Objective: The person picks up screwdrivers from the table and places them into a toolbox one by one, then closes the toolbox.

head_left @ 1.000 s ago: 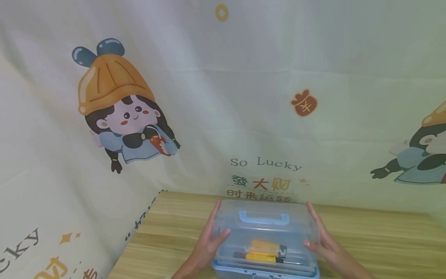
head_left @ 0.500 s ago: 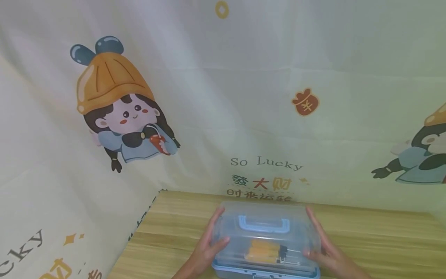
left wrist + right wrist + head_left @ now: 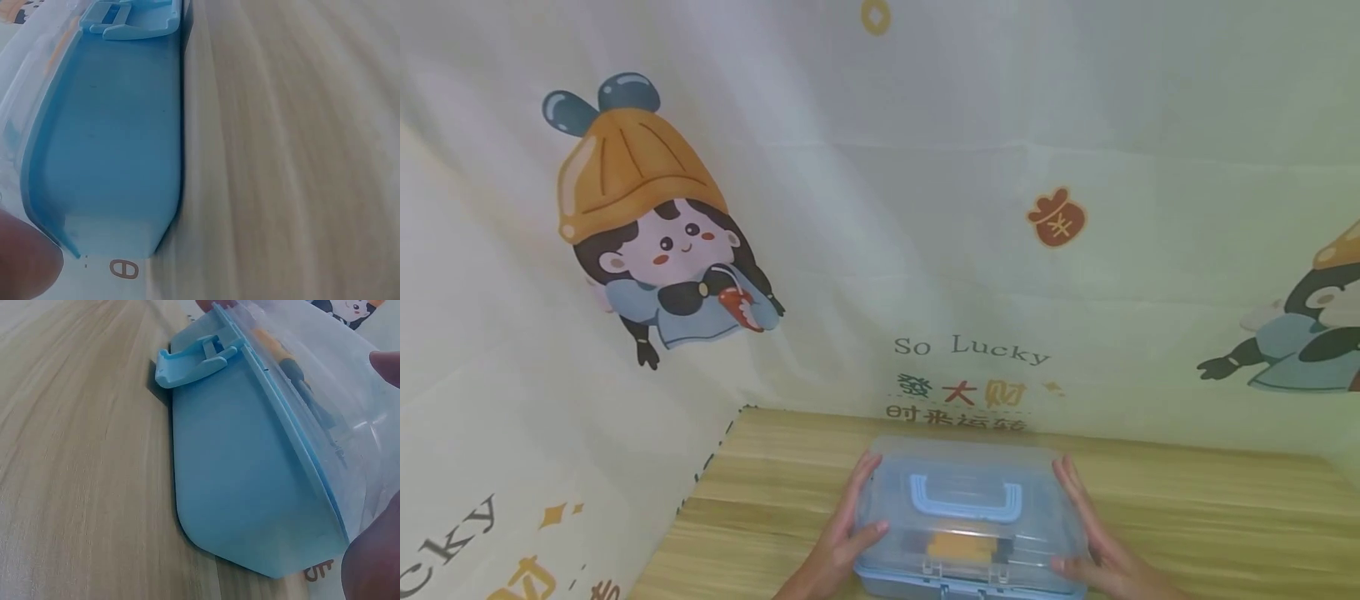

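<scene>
A toolbox with a blue base stands on the wooden table, low in the head view. Its see-through lid has a light blue handle on top. My left hand holds the lid's left side, thumb on the front and fingers towards the back. Opposite it, my right hand grips the right side in the same way. Through the plastic show tools with yellow-orange handles, blurred by the lid. In the right wrist view the lid lies close along the base's rim, and a blue front latch sticks outward.
Wooden tabletop spreads on both sides of the box. A pale printed cloth hangs behind the table and down its left side.
The lid's front has tipped down towards the base, both hands moving with it. The handle now sits lower in the head view, and the lid covers more of the tools.
</scene>
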Tool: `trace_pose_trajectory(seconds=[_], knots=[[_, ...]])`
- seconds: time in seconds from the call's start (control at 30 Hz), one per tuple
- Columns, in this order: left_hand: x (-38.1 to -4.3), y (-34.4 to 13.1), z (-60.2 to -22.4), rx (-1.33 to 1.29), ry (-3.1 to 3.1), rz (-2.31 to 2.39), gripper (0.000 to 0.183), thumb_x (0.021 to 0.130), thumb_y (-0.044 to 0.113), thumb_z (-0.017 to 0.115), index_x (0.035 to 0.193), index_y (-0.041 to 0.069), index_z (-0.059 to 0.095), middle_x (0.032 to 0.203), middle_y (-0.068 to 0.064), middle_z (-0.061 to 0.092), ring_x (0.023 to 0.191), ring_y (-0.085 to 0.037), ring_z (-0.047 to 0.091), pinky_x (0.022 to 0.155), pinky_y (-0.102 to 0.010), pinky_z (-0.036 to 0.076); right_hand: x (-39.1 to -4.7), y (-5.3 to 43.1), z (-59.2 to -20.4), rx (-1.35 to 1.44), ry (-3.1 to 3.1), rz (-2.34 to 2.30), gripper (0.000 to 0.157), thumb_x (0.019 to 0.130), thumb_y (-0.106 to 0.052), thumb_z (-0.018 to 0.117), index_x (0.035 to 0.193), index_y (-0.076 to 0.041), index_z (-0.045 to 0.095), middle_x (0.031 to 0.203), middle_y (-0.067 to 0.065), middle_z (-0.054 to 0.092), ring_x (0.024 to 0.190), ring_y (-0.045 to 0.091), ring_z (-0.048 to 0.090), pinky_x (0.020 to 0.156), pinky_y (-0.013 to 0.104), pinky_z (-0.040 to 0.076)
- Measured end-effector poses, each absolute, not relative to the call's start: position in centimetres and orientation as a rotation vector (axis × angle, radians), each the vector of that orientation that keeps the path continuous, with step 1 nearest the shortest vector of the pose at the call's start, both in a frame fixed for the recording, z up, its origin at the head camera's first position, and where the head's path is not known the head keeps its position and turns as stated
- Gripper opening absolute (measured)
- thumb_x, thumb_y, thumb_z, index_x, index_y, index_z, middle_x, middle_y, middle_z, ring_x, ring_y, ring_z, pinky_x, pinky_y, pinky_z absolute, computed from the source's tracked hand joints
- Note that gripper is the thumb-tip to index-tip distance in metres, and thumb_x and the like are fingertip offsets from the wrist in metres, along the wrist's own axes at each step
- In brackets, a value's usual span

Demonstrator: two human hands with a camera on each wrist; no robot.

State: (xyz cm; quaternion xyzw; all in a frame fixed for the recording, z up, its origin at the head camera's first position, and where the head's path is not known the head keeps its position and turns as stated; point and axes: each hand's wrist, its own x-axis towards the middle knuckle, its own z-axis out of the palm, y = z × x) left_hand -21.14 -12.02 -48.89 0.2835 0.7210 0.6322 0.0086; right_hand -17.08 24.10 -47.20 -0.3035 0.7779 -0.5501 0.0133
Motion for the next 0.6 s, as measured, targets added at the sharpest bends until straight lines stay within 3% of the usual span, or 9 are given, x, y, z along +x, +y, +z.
trace_pose_trajectory(seconds=[0.1,0.33,0.6], knots=[[-21.1,-12.0,-49.0,0.878,2.260,1.975,0.072,0.096,0.013,0.052,0.159,0.015,0.018,0.165,-0.020,-0.008,0.148,-0.048,-0.009,0.107,-0.076,-0.008,-17.2,24.1,-47.5,-0.995,2.424,-1.729,0.100,0.088,0.004,0.057,0.159,-0.017,-0.010,0.159,0.006,-0.034,0.142,0.010,-0.025,0.076,0.085,-0.006],[-20.9,-12.0,-49.2,0.822,2.277,1.957,0.074,0.094,0.015,0.054,0.159,0.017,0.018,0.165,-0.017,-0.008,0.149,-0.045,-0.008,0.108,-0.074,-0.008,-16.9,24.1,-47.7,-0.938,2.404,-1.716,0.101,0.089,0.003,0.058,0.159,-0.019,-0.012,0.156,0.001,-0.037,0.137,0.031,-0.033,0.080,0.083,-0.006],[-20.6,-11.8,-49.1,0.757,2.231,1.976,0.075,0.094,0.015,0.055,0.159,0.019,0.018,0.166,-0.014,-0.011,0.150,-0.041,-0.012,0.110,-0.072,-0.011,-16.8,24.1,-48.5,-0.943,2.429,-1.724,0.102,0.088,0.003,0.060,0.159,-0.017,-0.010,0.157,0.003,-0.036,0.139,0.023,-0.031,0.079,0.084,-0.004]])
